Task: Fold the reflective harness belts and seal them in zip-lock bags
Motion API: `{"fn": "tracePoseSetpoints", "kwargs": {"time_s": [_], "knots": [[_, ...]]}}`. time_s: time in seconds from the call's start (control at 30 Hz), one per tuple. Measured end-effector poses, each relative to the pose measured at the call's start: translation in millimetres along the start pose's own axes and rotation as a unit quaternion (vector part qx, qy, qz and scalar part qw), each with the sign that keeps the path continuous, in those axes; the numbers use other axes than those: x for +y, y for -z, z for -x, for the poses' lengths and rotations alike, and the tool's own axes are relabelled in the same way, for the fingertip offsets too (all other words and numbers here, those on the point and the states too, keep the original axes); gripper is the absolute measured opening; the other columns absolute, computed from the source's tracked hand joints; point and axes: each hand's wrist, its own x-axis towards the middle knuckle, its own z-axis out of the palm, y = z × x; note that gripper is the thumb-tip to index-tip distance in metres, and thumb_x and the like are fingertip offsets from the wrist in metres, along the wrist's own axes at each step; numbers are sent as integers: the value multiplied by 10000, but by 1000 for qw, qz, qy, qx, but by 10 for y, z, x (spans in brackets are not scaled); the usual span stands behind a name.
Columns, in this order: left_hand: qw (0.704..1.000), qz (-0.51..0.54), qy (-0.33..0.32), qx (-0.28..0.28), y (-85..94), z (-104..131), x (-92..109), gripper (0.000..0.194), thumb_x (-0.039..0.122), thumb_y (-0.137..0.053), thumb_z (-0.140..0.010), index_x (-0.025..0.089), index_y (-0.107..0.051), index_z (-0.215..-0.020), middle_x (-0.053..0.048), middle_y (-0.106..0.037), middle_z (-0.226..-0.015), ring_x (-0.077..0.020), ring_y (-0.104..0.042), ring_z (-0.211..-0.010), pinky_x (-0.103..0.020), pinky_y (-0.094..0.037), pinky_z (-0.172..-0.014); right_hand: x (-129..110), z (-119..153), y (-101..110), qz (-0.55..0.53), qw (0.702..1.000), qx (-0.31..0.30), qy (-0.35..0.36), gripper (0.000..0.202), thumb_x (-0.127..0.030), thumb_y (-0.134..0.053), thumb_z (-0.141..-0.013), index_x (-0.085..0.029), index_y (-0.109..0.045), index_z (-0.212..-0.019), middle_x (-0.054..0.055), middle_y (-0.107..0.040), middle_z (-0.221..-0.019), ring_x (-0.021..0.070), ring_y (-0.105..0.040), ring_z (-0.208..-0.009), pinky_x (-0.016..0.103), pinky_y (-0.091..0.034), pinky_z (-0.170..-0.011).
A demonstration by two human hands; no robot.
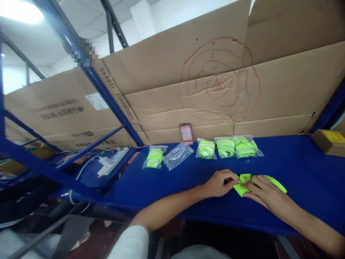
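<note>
A folded fluorescent yellow-green reflective vest [279, 185] lies on the blue tabletop, in front of me and to the right. At its left end my left hand [219, 182] is closed, pinching the edge between thumb and fingers. My right hand [265, 193] lies over the middle of the bundle, its fingers bent around the fabric and its thumb along the near side. Both hands cover part of the vest, so its folds there are hidden. Behind them, an empty clear plastic bag [178, 156] lies flat on the table.
Bagged green bundles with silver stripes stand along the back: one bundle [155, 158] at left, another [206, 148], and a pair [245, 146] farther right. A small pinkish card [186, 133] leans on the cardboard wall [161, 104]. A cardboard box [330, 142] and power strip [113, 162] flank them.
</note>
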Motion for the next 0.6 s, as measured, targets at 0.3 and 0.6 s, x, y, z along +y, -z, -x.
{"fn": "tracePoseSetpoints", "kwargs": {"time_s": [0.3, 0.6], "knots": [[970, -239, -44, -8, -177, 134, 116, 589, 597, -665, -877, 102, -648, -1196, -189, -644, -1190, -313, -627, -1150, -423, -529, -1028, 17, 73, -158, -50, 998, 11, -40, 311, -499, -477, -1034, -275, -694, -1041, 35, -705, -988, 247, -654, -906, 400, -467, -843], [946, -318, -63, -16, -202, -26, 108, 352, 438, -536, -985, 123, -666, -1072, -136, -666, -1021, -278, -679, -983, -388, -584, -824, -97, -10, -98, 26, 997, 23, -64, 300, -490, -520, -1014, -210, -613, -960, 76, -677, -887, 252, -664, -808, 401, -494, -781]]}}
